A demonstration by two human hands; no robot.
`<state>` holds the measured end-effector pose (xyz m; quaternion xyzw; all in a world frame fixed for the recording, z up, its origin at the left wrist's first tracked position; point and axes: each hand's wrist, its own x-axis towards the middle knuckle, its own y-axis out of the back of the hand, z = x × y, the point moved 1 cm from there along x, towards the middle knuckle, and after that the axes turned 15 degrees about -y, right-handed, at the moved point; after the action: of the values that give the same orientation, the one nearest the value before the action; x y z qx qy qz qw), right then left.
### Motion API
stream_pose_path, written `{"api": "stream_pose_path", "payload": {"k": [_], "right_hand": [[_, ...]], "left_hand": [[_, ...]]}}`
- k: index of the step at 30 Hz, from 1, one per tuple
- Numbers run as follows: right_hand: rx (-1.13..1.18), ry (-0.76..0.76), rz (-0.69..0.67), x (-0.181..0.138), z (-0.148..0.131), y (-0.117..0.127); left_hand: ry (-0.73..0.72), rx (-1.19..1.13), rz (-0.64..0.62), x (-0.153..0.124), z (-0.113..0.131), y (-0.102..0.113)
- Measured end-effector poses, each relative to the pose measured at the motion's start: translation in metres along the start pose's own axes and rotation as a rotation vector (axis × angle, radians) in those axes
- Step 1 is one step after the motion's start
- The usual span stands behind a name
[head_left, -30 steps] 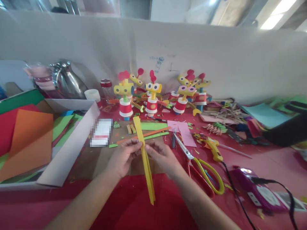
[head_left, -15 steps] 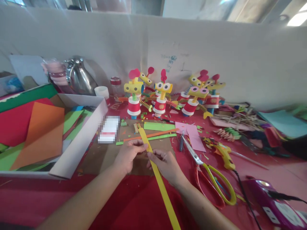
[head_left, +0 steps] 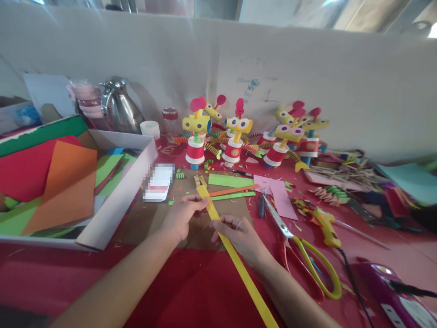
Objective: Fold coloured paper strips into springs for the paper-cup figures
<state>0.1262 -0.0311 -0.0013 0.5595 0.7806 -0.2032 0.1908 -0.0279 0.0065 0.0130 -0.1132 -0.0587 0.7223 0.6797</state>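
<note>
We look down at a cluttered red counter (head_left: 191,291) where a person's two bare hands work a long yellow paper strip (head_left: 235,262). The strip runs diagonally from the middle of the frame down toward the lower right edge, lying partly over a brown cardboard sheet (head_left: 150,223).

The left hand (head_left: 179,218), just left of centre, pinches the upper end of the strip with its fingers closed on the paper. The right hand (head_left: 239,234), just right of centre and slightly lower, also has its fingers closed on the strip a little further down its length. The two hands sit near each other but do not touch.

To the right of the right hand lie yellow-handled scissors (head_left: 307,255), blades pointing up and left, and beyond them a yellow glue gun (head_left: 322,221). A purple device (head_left: 389,291) with a black cord sits in the lower right corner.

At the left of the frame a white box (head_left: 116,200) holds red, orange and green paper sheets (head_left: 61,182). Above centre, against a pale wall, stands a row of paper-cup figures (head_left: 235,136) with googly eyes and coiled paper arms. A metal jug (head_left: 119,107) stands in the upper left. Green and orange paper strips (head_left: 232,191) lie just above the hands.
</note>
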Motion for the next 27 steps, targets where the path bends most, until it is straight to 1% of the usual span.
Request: {"api": "stream_pose_path", "payload": {"k": [4, 6, 11, 16, 18, 20, 21, 22, 25, 27], "right_hand": [[0.012, -0.055, -0.011, -0.001, 0.0, 0.001], [0.01, -0.057, -0.025, -0.001, 0.0, 0.001], [-0.038, 0.006, -0.042, -0.004, -0.006, 0.002], [-0.058, 0.057, -0.062, -0.005, -0.007, 0.001], [-0.048, 0.045, -0.073, -0.004, -0.006, 0.001], [-0.04, 0.015, -0.074, -0.004, -0.004, 0.002], [-0.036, 0.0, -0.071, -0.004, -0.003, 0.002], [-0.034, -0.006, -0.065, -0.004, -0.003, 0.003], [-0.034, 0.016, -0.031, -0.003, -0.004, 0.004], [-0.023, 0.05, -0.011, -0.002, -0.005, 0.005]], "left_hand": [[-0.01, -0.031, 0.072, 0.008, 0.0, 0.007], [-0.007, -0.063, 0.082, 0.01, -0.001, 0.01], [0.028, -0.168, 0.124, 0.011, 0.0, 0.011], [0.042, -0.195, 0.239, 0.014, 0.003, 0.015], [0.012, -0.221, 0.296, 0.017, 0.006, 0.019], [-0.03, -0.243, 0.311, 0.019, 0.009, 0.022], [-0.028, -0.246, 0.287, 0.018, 0.011, 0.022], [-0.007, -0.237, 0.234, 0.016, 0.011, 0.02], [0.106, -0.127, -0.008, 0.004, 0.01, 0.009], [0.14, -0.047, -0.13, -0.005, 0.005, 0.001]]}}
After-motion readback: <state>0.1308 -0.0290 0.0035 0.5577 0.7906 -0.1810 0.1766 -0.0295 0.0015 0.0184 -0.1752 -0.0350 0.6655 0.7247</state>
